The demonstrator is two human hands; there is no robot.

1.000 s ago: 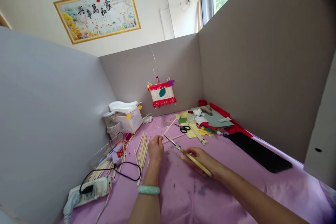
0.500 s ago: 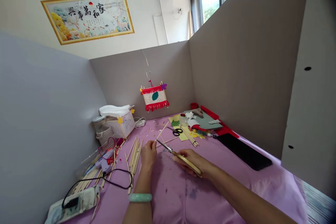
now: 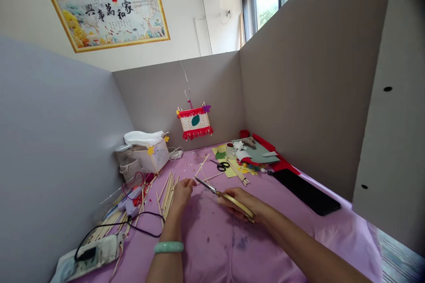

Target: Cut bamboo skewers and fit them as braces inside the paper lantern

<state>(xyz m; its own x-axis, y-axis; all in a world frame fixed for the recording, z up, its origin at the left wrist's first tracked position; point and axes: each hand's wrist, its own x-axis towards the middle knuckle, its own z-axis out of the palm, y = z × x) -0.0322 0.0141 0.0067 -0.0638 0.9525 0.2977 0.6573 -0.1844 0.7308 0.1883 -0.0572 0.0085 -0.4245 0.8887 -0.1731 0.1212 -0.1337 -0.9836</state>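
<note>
Left hand (image 3: 182, 192), nearer than black scissors (image 3: 218, 164): closed on thin stick (image 3: 201, 167), which extends left of black scissors. Left forearm shifted slightly outward. Right hand (image 3: 249, 200), also nearer: grips gold-handled scissors (image 3: 232, 200), tips still beside left fingertips; stick apparently still being positioned.

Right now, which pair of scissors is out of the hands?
The black-handled pair, lying on the purple cloth by the yellow paper. The other, gold-handled pair is in the right hand.

Both hands (image 3: 184, 189) (image 3: 237, 203) closed, forearms converging
</note>
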